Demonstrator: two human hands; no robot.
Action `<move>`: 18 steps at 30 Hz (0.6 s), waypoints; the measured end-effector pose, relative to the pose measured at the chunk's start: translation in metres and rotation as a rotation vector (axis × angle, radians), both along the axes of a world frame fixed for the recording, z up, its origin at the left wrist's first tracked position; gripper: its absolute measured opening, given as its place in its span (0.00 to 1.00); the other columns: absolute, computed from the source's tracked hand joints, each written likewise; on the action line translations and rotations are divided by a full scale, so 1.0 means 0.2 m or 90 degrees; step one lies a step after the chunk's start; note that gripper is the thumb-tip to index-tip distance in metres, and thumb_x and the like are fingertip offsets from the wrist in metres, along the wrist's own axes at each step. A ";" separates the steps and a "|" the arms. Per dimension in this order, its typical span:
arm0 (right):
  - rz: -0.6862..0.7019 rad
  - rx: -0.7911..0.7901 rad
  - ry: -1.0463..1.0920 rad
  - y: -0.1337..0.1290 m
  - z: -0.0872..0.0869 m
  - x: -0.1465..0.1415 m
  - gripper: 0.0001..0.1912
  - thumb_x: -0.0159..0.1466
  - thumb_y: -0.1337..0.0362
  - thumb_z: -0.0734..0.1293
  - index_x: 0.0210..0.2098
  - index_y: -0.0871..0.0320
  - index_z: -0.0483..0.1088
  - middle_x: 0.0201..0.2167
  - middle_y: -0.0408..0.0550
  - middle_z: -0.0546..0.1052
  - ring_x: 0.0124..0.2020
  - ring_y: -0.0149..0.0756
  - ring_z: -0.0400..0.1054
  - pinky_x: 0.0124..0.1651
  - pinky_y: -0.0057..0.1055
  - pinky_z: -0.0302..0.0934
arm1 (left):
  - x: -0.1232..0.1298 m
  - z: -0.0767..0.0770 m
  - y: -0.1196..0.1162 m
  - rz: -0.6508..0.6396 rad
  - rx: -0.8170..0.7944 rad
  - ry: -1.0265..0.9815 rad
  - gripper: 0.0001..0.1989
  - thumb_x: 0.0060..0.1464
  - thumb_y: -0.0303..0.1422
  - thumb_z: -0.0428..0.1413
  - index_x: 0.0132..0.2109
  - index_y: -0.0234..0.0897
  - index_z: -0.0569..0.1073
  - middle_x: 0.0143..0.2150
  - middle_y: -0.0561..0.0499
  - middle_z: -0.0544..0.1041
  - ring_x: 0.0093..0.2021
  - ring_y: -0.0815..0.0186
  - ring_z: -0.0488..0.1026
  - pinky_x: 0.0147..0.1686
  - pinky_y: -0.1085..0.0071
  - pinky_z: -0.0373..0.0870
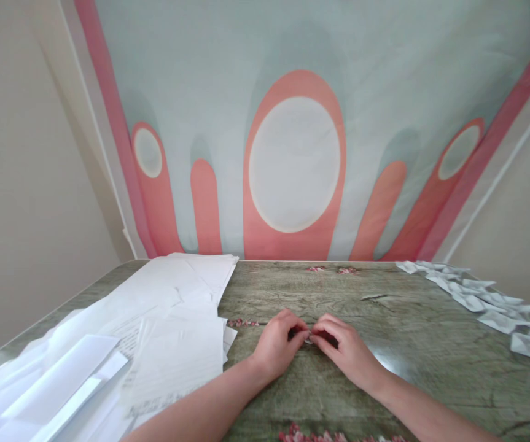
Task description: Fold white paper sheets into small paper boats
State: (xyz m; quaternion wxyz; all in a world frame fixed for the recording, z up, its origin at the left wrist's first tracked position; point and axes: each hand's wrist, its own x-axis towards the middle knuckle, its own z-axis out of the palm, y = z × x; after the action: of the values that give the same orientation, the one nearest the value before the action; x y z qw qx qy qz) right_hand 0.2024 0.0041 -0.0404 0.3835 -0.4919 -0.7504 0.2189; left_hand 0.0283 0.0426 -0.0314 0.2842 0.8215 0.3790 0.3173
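My left hand (279, 342) and my right hand (345, 345) meet above the middle of the table, fingertips nearly touching. Between them a small piece of white paper (309, 340) is pinched by both; the fingers cover most of it, so its shape cannot be made out. Off to the left lies a spread of white paper sheets (172, 362), some with print on them. Folded paper pieces (499, 307) sit in an overlapping row along the right side of the table.
The wood-grain table (412, 344) has pink flower prints on its surface. Folded paper strips (64, 377) rest on the sheets at the near left. Behind the far edge hangs a pale green cloth backdrop (228, 92) with coral shapes, close to the table.
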 end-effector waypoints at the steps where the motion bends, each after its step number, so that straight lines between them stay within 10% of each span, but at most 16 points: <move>1: 0.000 0.003 -0.002 0.00 0.00 0.00 0.05 0.63 0.65 0.61 0.31 0.56 0.68 0.30 0.43 0.68 0.33 0.34 0.64 0.37 0.29 0.58 | 0.00 0.00 0.00 -0.001 0.000 0.000 0.04 0.51 0.27 0.54 0.32 0.37 0.73 0.32 0.52 0.71 0.34 0.67 0.68 0.36 0.73 0.63; 18: -0.100 0.022 0.063 0.04 -0.02 0.04 0.11 0.63 0.60 0.59 0.27 0.57 0.67 0.26 0.45 0.70 0.29 0.35 0.65 0.33 0.29 0.59 | 0.00 -0.03 0.04 0.101 -0.027 -0.089 0.06 0.53 0.29 0.52 0.30 0.37 0.72 0.30 0.52 0.72 0.33 0.67 0.69 0.36 0.73 0.63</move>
State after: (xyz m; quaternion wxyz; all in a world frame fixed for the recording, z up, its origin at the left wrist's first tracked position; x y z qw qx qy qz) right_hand 0.2109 0.0116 -0.0446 0.4445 -0.5311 -0.6932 0.1995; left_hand 0.0291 0.0501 -0.0365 0.3013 0.7587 0.4283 0.3875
